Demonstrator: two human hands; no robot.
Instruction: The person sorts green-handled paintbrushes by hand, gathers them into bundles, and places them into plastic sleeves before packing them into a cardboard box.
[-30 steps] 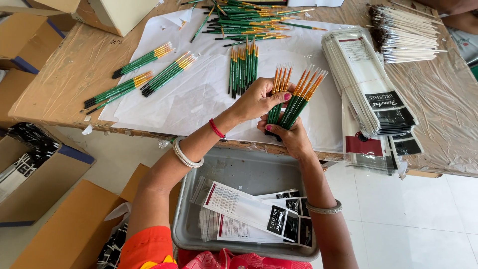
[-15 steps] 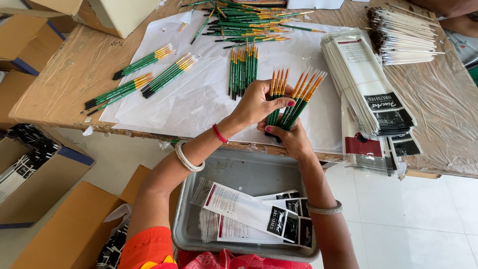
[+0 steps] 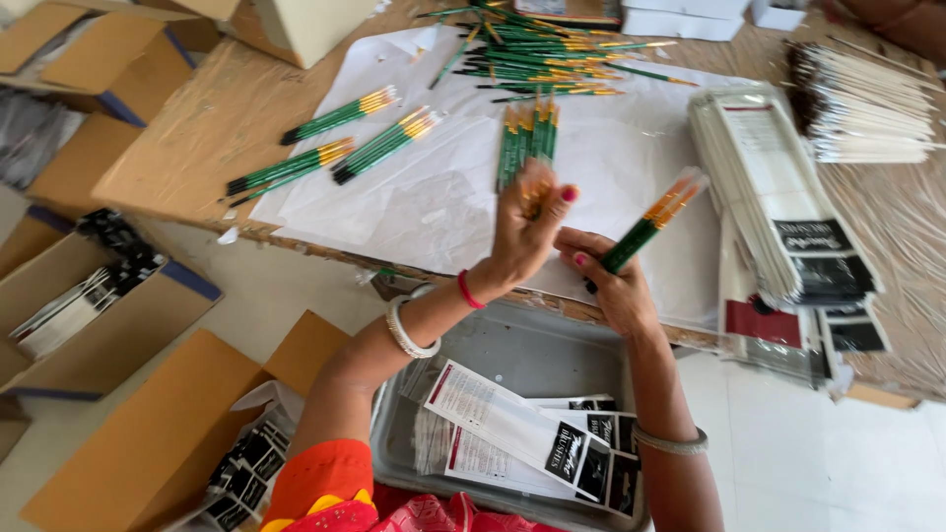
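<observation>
Right hand point(image 3: 613, 286) closed round a small bundle of green-handled brushes point(image 3: 645, 225) near the dark tip end, orange ends fanned up over the white paper point(image 3: 434, 202) on the bench point(image 3: 197, 128); left hand point(image 3: 527, 232) raised just beside it, fingers curled on what looks like one or two more — blurred, count unclear. Light, stiff, slender, smooth enough to slip apart — best gripped mid-handle, bristles spared. About four in the right-hand bundle; three small groups lying at left, one upright group behind the hands, one loose pile at the far edge; one grey tray point(image 3: 532, 355) below
</observation>
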